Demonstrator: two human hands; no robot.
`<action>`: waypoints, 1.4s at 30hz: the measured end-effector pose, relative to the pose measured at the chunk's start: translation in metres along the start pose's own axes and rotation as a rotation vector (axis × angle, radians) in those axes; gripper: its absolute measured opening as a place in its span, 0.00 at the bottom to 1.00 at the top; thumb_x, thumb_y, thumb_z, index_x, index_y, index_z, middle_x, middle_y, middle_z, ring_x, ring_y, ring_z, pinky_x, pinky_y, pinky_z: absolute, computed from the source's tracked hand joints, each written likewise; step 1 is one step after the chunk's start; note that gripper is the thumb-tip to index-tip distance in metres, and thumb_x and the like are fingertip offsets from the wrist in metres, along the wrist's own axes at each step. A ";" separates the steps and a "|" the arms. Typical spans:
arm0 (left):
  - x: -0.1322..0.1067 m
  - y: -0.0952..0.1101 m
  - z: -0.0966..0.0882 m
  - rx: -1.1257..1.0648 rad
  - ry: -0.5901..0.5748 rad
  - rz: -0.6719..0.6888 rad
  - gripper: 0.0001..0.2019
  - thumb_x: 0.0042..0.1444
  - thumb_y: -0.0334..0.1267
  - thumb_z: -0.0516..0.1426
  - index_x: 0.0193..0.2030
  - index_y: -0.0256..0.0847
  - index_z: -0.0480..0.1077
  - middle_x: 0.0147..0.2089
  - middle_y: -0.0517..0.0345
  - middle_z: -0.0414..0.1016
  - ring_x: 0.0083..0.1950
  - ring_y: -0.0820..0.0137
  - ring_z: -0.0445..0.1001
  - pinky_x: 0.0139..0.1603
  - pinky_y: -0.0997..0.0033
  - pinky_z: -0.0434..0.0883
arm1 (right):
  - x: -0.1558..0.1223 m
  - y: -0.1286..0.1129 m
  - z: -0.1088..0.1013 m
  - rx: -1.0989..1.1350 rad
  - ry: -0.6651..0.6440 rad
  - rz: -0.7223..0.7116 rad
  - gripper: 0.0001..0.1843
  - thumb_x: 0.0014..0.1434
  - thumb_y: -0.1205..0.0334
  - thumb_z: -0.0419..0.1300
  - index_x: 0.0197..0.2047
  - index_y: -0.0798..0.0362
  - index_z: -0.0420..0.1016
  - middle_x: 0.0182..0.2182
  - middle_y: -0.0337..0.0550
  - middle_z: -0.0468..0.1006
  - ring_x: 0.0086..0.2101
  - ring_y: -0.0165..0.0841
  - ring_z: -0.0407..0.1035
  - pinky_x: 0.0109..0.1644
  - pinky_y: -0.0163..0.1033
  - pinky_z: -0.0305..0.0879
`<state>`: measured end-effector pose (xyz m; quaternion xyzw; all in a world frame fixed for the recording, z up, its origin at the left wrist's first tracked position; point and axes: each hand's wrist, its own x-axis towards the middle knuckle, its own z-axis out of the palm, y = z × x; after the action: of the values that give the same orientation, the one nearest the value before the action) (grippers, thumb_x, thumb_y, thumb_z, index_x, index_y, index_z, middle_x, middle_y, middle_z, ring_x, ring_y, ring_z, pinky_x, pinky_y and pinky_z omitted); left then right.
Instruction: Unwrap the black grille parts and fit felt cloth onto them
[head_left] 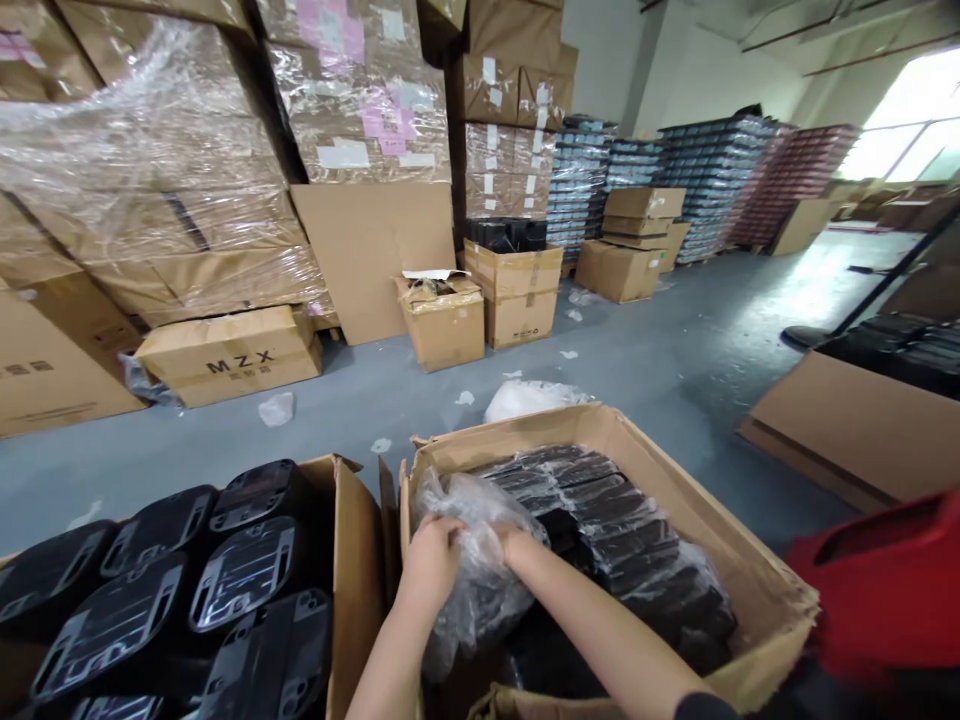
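Observation:
A crumpled clear plastic bag (480, 600) is bunched up at the left side of an open cardboard box (667, 480). My left hand (439, 545) is closed on the bag's upper left part, fingers curled into the film. On the bag's right side, my right hand (517, 545) reaches in, its fingers hidden behind or inside the plastic. Whether anything sits inside the bag cannot be made out. Rows of black parts in clear plastic wrap (600, 510) fill the box beside my right forearm.
Left of me, another carton (352, 560) holds several black plastic housings (244, 570). Wrapped carton stacks (150, 170) line the back, with smaller boxes (442, 325) on the grey floor. At right are a red object (885, 580) and a large open carton (862, 420).

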<state>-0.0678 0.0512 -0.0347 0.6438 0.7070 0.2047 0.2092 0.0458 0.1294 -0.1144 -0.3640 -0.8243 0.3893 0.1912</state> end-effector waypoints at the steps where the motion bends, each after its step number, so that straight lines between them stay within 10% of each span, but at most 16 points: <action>1: 0.002 -0.003 0.000 0.014 0.049 0.012 0.19 0.41 0.18 0.46 0.33 0.37 0.72 0.33 0.54 0.68 0.37 0.69 0.70 0.44 0.70 0.65 | 0.000 0.002 -0.006 0.002 -0.021 -0.008 0.14 0.56 0.58 0.53 0.46 0.53 0.65 0.42 0.42 0.69 0.37 0.33 0.67 0.38 0.40 0.66; 7: 0.006 -0.011 0.003 -0.002 0.486 -0.108 0.25 0.44 0.22 0.49 0.53 0.27 0.58 0.59 0.33 0.40 0.62 0.50 0.43 0.57 0.57 0.54 | -0.027 0.046 -0.077 -0.123 0.210 0.039 0.19 0.60 0.63 0.37 0.49 0.54 0.63 0.46 0.49 0.67 0.43 0.33 0.65 0.43 0.39 0.62; 11: 0.007 -0.009 0.003 -0.054 0.551 -0.161 0.33 0.44 0.27 0.53 0.59 0.32 0.48 0.62 0.36 0.20 0.63 0.46 0.25 0.59 0.50 0.47 | -0.076 0.073 -0.072 -0.236 0.020 0.046 0.13 0.44 0.63 0.58 0.36 0.57 0.73 0.31 0.48 0.74 0.34 0.39 0.68 0.39 0.44 0.63; 17: 0.007 -0.006 -0.002 -0.059 0.542 -0.225 0.29 0.46 0.31 0.53 0.57 0.33 0.50 0.62 0.36 0.24 0.63 0.47 0.31 0.58 0.50 0.49 | -0.103 0.092 -0.012 -0.671 -0.325 -0.095 0.49 0.33 0.59 0.66 0.58 0.60 0.52 0.51 0.61 0.62 0.50 0.49 0.56 0.51 0.51 0.51; 34: 0.006 -0.006 -0.011 -0.088 0.555 -0.262 0.24 0.48 0.32 0.53 0.54 0.35 0.55 0.61 0.38 0.34 0.63 0.51 0.37 0.56 0.51 0.53 | -0.095 0.093 0.001 -0.872 -0.353 -0.133 0.38 0.45 0.57 0.59 0.57 0.63 0.53 0.46 0.61 0.67 0.43 0.46 0.64 0.43 0.46 0.61; 42: 0.005 -0.008 -0.008 -0.003 0.532 -0.288 0.27 0.47 0.35 0.53 0.56 0.36 0.53 0.62 0.36 0.31 0.63 0.48 0.38 0.55 0.49 0.52 | -0.118 0.105 -0.024 -0.929 -0.033 -0.256 0.27 0.52 0.74 0.47 0.56 0.55 0.55 0.49 0.52 0.66 0.48 0.40 0.61 0.52 0.48 0.55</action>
<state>-0.0792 0.0556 -0.0323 0.4603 0.8207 0.3357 0.0444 0.1860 0.0987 -0.1854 -0.3003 -0.9521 -0.0409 0.0417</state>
